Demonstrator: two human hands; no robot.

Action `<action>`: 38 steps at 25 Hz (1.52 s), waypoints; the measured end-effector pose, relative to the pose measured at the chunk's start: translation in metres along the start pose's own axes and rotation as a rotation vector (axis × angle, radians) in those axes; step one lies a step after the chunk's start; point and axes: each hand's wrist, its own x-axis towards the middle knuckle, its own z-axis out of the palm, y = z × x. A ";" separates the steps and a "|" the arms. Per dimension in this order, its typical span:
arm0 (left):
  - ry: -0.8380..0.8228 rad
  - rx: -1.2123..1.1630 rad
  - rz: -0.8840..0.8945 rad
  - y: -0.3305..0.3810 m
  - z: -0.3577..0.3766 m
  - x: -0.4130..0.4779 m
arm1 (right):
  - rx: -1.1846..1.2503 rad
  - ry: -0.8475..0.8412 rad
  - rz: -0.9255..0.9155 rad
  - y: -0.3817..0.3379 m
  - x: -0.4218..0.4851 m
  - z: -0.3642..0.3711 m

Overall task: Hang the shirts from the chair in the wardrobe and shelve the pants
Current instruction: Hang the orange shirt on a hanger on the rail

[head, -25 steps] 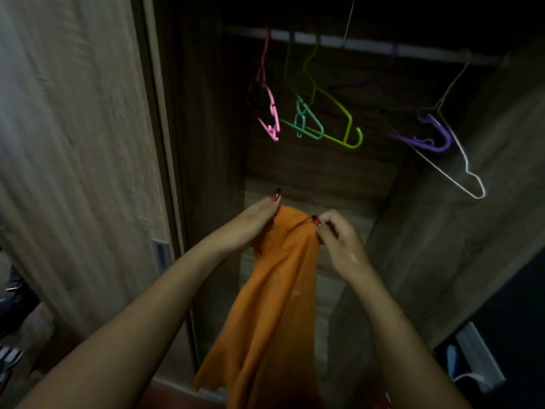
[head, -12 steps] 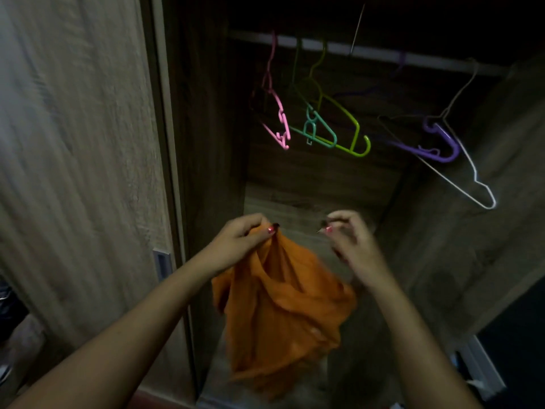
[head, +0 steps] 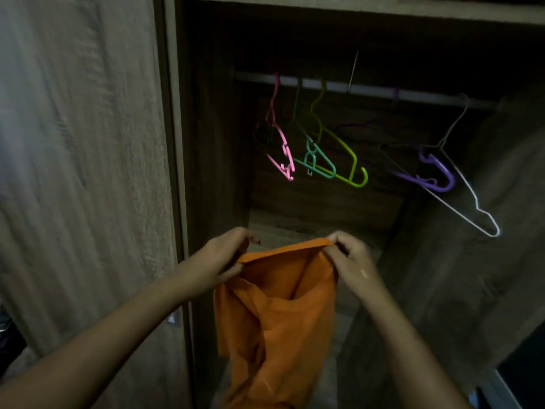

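Spread wider now, two hands (head: 219, 262) (head: 352, 262) stretch one orange shirt (head: 274, 320) (perhaps six hangers (head: 315, 160)).

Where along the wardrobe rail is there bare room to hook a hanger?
The rail is bare between the yellow-green hanger and the purple hanger. It is crowded at the left end, where the pink hanger, teal hanger and yellow-green one bunch.

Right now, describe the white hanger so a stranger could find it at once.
Look inside the open wardrobe at the rail across its top. At the rail's right end, beside a purple hanger, hangs the white hanger: the only thin wire one, hanging lowest.
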 end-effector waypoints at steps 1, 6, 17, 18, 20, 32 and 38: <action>-0.033 0.021 -0.012 -0.001 -0.002 -0.003 | 0.016 0.032 -0.007 -0.008 0.006 0.000; 0.060 0.246 0.101 -0.010 -0.009 -0.004 | -0.014 0.057 -0.031 -0.035 0.024 -0.004; 0.432 -0.139 0.040 0.062 -0.033 0.093 | -0.358 0.352 -0.215 -0.034 0.079 -0.138; 0.427 -0.123 0.073 0.066 -0.032 0.096 | -0.497 0.496 -0.187 -0.027 0.090 -0.161; 0.416 -0.084 0.109 0.070 -0.031 0.096 | -0.676 0.583 -0.015 -0.011 0.109 -0.195; 0.385 0.218 0.051 0.051 -0.023 0.097 | -0.435 0.692 0.072 0.034 0.127 -0.199; 0.419 0.064 0.053 0.058 -0.019 0.098 | -0.051 0.789 -0.125 0.048 0.085 -0.174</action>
